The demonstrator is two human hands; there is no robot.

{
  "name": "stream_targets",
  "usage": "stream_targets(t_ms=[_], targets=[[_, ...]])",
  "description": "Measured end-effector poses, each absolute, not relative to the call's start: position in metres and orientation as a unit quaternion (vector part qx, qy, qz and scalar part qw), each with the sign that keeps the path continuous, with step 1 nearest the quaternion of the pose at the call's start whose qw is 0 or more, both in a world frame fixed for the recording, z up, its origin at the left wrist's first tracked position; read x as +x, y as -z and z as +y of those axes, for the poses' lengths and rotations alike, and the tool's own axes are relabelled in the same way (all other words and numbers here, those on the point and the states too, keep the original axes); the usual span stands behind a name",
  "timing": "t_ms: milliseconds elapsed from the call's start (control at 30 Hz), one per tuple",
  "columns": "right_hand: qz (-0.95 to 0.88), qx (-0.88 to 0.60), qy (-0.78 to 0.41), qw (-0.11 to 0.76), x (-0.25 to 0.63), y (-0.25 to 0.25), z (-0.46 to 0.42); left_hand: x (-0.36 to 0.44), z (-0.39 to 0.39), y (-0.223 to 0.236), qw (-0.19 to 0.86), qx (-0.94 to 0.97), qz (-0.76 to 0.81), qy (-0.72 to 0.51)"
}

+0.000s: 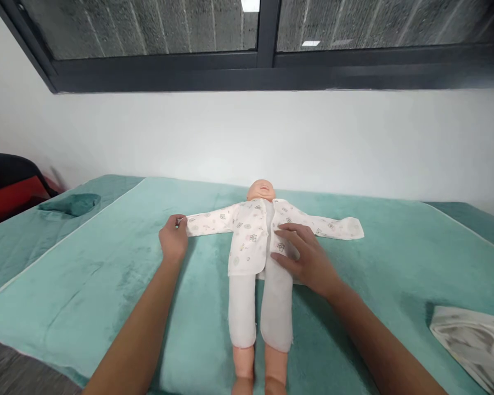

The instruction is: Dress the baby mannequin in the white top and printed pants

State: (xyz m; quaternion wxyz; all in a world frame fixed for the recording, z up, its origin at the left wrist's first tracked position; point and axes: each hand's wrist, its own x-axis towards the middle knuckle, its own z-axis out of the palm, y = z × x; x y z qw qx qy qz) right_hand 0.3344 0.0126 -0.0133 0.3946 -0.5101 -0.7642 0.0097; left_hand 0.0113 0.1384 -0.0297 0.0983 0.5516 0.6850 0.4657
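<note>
A baby doll (261, 189) lies on its back with its head toward the wall and its legs, in white fabric, toward me. Its white printed baby jacket (247, 241) hangs open down the middle, with both sleeves spread sideways. My left hand (174, 236) pinches the cuff of the sleeve on the left. Over the jacket's right front panel is my right hand (304, 255), fingers apart, its fingertips at the cloth near the front edge. The sleeve on the right (340, 227) lies flat, its end touched by neither hand.
A green padded cover (107, 274) spreads beneath the doll. Folded white printed cloth (473, 340) lies at the lower right. A red and black chair (14, 192) stands at the left. The white wall (271, 137) and dark window frame (168, 74) rise behind.
</note>
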Motion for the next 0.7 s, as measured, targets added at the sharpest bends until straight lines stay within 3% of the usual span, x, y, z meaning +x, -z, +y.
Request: stream_targets(t_ms=[200,367,700], targets=[[-0.728,-0.522,0.008,0.445,0.318,0.019,0.01,0.021,0.145,0.026,0.212,0.478,0.615,-0.591],[-0.671,-0.54,-0.079,0.502,0.315,0.016,0.009,0.027,0.15,0.025,0.243,0.475,0.547,-0.645],[-0.717,-0.463,-0.131,0.504,0.325,0.009,0.007,0.016,0.152,0.034,0.188,0.499,0.643,-0.549]])
